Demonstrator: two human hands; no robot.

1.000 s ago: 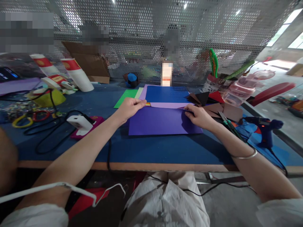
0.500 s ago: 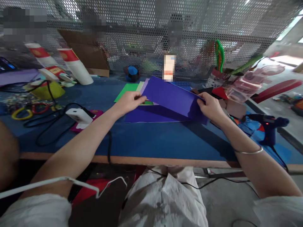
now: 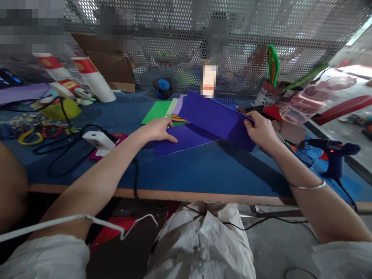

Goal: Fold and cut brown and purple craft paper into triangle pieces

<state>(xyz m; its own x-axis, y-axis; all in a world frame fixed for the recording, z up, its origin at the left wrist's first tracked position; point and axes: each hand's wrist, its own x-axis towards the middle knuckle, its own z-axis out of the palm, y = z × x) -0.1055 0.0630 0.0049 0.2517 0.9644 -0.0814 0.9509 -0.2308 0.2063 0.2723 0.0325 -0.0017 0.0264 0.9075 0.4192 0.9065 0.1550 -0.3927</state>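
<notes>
My right hand [image 3: 260,126] pinches the right edge of a dark purple sheet [image 3: 215,116], raised and slanting over the table. Underneath lies a second purple sheet [image 3: 188,137], partly covered by the first. At that lower sheet's left end rests my left hand [image 3: 162,130], thumb and fingers apart, with its thumb over the purple surface. Behind it, a stack of coloured sheets shows a green sheet [image 3: 157,111], a pale green one and a lilac sheet [image 3: 180,104]. Several red and yellow edges peek out beneath them.
A blue glue gun [image 3: 334,155] with a lit red light stands at the right, near paper scraps. Left are a white device [image 3: 99,140] with a black cable, yellow-handled scissors [image 3: 30,136] and white-and-red tubes [image 3: 95,81]. A perforated metal screen [image 3: 174,46] rises behind.
My left hand has let go of the upper sheet's left side and spread over the lower purple sheet, whose left end has swung toward me. My right hand keeps its hold.
</notes>
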